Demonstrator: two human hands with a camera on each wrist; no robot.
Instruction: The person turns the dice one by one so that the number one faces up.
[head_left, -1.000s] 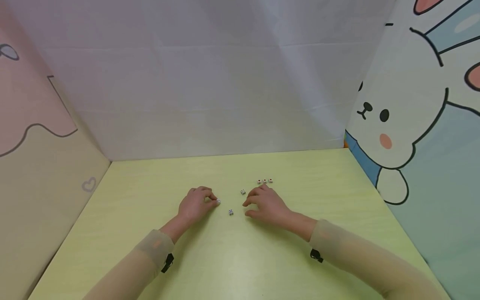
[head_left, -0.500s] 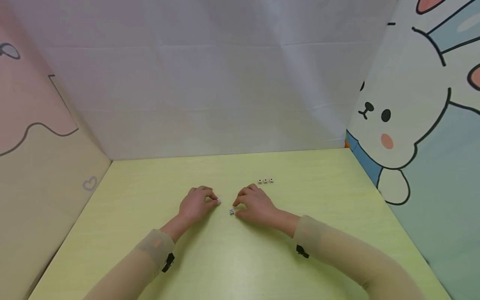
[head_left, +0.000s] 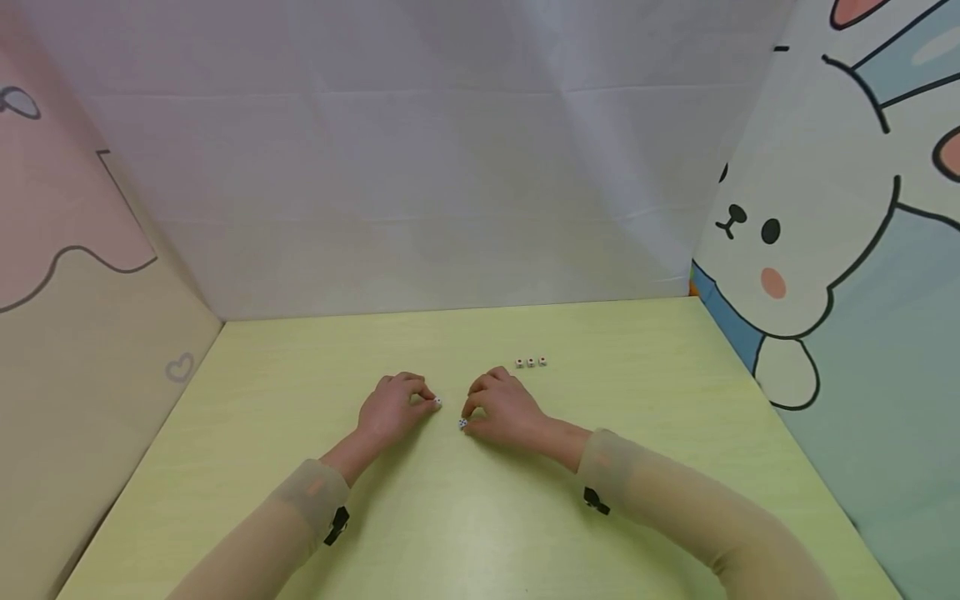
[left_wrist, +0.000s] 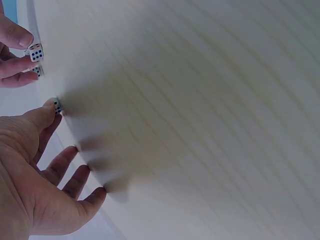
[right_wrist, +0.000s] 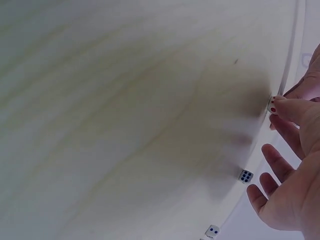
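Observation:
My left hand (head_left: pixel 392 412) pinches a small white die (head_left: pixel 438 402) between thumb and forefinger at the table surface. In the left wrist view this die (left_wrist: pixel 57 106) shows dark pips, and the other fingertips rest near the table. My right hand (head_left: pixel 507 412) has its thumb and forefinger on a second white die (head_left: pixel 462 424), just right of and nearer than the first. The right wrist view shows red pips on that die (right_wrist: pixel 272 105). Another die (right_wrist: pixel 245 176) with blue pips stands beside the right hand's lower fingers; the hand hides it in the head view.
Three white dice (head_left: pixel 531 362) stand in a row beyond the right hand. The pale yellow table (head_left: pixel 450 525) meets a white back sheet (head_left: pixel 450 208). A pink and cream panel (head_left: pixel 90 358) borders the left, a rabbit-patterned panel (head_left: pixel 847 358) the right.
My right hand has moved left from near the row of dice and its thumb and forefinger have closed on the nearer die. The left hand stays in place with its die.

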